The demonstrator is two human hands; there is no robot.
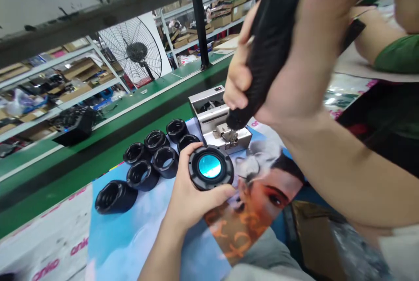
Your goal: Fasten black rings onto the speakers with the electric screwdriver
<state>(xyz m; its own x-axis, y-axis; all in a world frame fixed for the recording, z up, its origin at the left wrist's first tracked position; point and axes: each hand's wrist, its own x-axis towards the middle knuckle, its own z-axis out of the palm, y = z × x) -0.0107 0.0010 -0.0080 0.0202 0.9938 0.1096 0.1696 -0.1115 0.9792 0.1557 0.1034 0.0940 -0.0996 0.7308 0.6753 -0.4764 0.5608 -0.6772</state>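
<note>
On my feed, the mat (131,237) spreads wide; the right hand (291,87) has fingers wrapped around a black cylinder (273,32), above the machine (209,126) at the far edge; sleeves (143,175) crowd that edge; left hand's (193,200) half-curled fingers grip a blue-centred ring (211,167) over the mat.

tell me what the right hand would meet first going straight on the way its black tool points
Led by the black tool, the right hand would probably meet the silver metal box first, near its front; the gap at the tool's tip is unclear.
</note>
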